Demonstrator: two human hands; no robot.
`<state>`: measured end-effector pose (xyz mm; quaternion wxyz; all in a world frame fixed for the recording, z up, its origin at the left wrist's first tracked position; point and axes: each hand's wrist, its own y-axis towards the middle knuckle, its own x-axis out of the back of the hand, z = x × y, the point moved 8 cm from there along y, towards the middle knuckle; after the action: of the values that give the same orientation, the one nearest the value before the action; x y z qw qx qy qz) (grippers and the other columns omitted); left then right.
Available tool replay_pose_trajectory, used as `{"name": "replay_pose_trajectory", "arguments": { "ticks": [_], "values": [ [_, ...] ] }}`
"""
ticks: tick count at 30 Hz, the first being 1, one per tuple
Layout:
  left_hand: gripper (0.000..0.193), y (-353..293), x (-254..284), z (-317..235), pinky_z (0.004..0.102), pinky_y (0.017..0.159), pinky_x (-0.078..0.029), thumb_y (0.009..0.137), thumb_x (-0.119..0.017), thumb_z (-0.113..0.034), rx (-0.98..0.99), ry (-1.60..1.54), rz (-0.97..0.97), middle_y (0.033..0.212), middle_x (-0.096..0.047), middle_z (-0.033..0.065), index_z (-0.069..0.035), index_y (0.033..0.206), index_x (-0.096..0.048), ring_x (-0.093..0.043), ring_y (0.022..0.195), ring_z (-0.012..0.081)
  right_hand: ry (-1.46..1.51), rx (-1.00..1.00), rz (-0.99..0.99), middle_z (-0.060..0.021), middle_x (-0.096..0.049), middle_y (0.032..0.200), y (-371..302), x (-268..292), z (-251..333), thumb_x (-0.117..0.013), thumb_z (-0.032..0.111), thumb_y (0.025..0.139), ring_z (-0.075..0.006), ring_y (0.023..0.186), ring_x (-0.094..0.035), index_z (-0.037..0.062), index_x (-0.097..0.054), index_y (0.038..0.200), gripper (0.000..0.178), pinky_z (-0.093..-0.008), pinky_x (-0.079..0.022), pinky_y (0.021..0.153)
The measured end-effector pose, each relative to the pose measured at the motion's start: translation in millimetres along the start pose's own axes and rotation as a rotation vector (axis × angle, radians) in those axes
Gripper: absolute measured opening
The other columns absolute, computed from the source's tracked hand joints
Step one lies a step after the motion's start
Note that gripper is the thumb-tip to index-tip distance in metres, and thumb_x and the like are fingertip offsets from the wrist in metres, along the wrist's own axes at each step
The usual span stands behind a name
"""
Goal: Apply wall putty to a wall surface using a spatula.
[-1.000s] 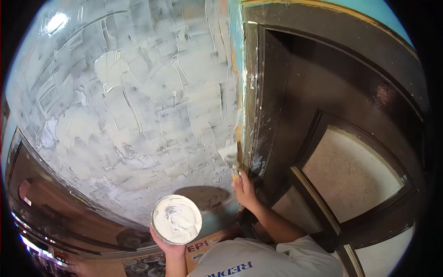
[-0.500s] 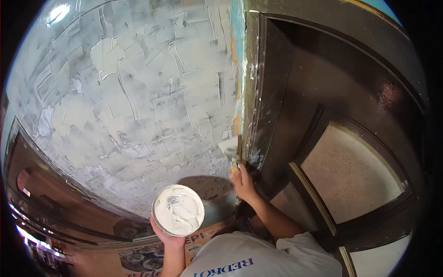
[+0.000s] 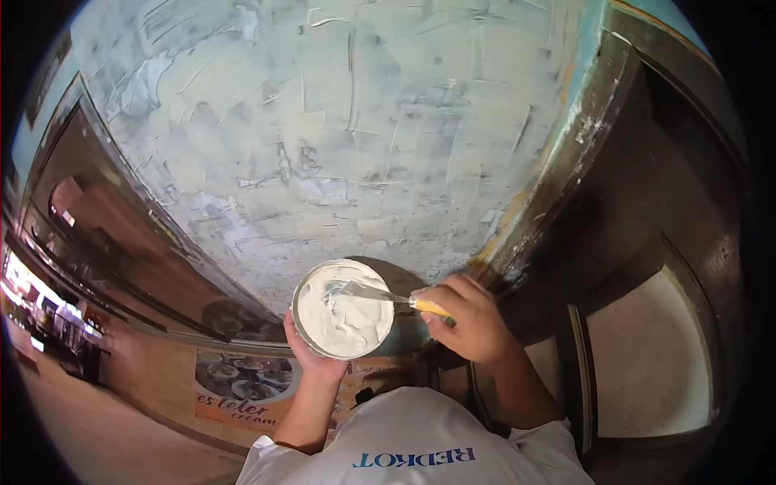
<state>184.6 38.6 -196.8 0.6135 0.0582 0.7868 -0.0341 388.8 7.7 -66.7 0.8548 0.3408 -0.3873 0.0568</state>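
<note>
Fingers [image 3: 449, 293] pinch a putty knife [image 3: 373, 293], blade in the putty tin [image 3: 343, 309].

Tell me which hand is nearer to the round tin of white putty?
Left. The left hand holds the tin of white putty from below. The right hand is beside the tin to its right, touching it only through the putty knife.

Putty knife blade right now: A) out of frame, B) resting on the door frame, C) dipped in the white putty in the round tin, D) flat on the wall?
C: the putty knife, held by the right hand, has its blade in the white putty of the round tin that the left hand holds.
</note>
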Motion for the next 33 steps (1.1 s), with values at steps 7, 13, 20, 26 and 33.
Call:
{"name": "replay_pose_trajectory", "arguments": {
  "ticks": [7, 13, 20, 26, 33],
  "values": [
    [0.061, -1, 15, -12, 0.0474, 0.109, -0.036, 0.096, -0.033, -0.049, -0.043, -0.009, -0.116, 0.143, -0.047, 0.0116, -0.009, 0.14, -0.046, -0.045, 0.13, 0.0316, -0.16, 0.066, 0.255, -0.0047, -0.054, 0.098, 24, -63, 28, -0.071, 0.01, 0.075, -0.0254, 0.091, -0.059, 0.0191, -0.068, 0.107, 0.033, -0.0394, -0.052, 0.074],
    [0.062, -3, 24, -35, 0.0478, 0.11, -0.036, 0.096, -0.033, -0.049, -0.066, -0.044, -0.129, 0.143, -0.047, 0.0117, -0.009, 0.142, -0.045, -0.045, 0.13, 0.0326, -0.119, 0.071, 0.192, -0.0078, -0.056, 0.09, 30, -43, 21, -0.065, 0.006, 0.077, -0.0273, 0.084, -0.059, 0.0129, -0.066, 0.104, 0.027, -0.0371, -0.05, 0.068],
    [0.063, 0, 26, -14, 0.0488, 0.109, -0.036, 0.096, -0.034, -0.051, 0.057, -0.072, -0.092, 0.143, -0.047, 0.0109, -0.01, 0.142, -0.044, -0.045, 0.131, 0.0331, 0.893, -0.563, 0.212, -0.0057, -0.062, 0.085, -27, -89, -63, -0.055, 0.009, 0.09, -0.0108, 0.065, -0.053, 0.001, -0.06, 0.111, 0.023, -0.0221, -0.041, 0.056],
    [0.066, 8, 28, -4, 0.0499, 0.109, -0.036, 0.093, -0.036, -0.054, 0.129, 0.009, -0.134, 0.143, -0.048, 0.0111, -0.011, 0.141, -0.046, -0.045, 0.131, 0.0339, 1.363, -0.907, 0.146, -0.0102, -0.058, 0.079, -87, -127, -85, -0.048, 0.023, 0.094, -0.008, 0.051, -0.041, 0.004, -0.049, 0.119, 0.031, -0.0229, -0.032, 0.046],
    [0.064, 12, 23, 12, 0.049, 0.109, -0.037, 0.094, -0.035, -0.053, 0.219, 0.021, -0.118, 0.143, -0.048, 0.0107, -0.012, 0.141, -0.046, -0.045, 0.13, 0.0329, 1.408, -0.685, -0.362, -0.0084, -0.056, 0.081, -98, -105, -90, -0.047, 0.029, 0.096, -0.01, 0.053, -0.042, 0.0064, -0.047, 0.115, 0.029, -0.0235, -0.034, 0.049]
  ]
}}
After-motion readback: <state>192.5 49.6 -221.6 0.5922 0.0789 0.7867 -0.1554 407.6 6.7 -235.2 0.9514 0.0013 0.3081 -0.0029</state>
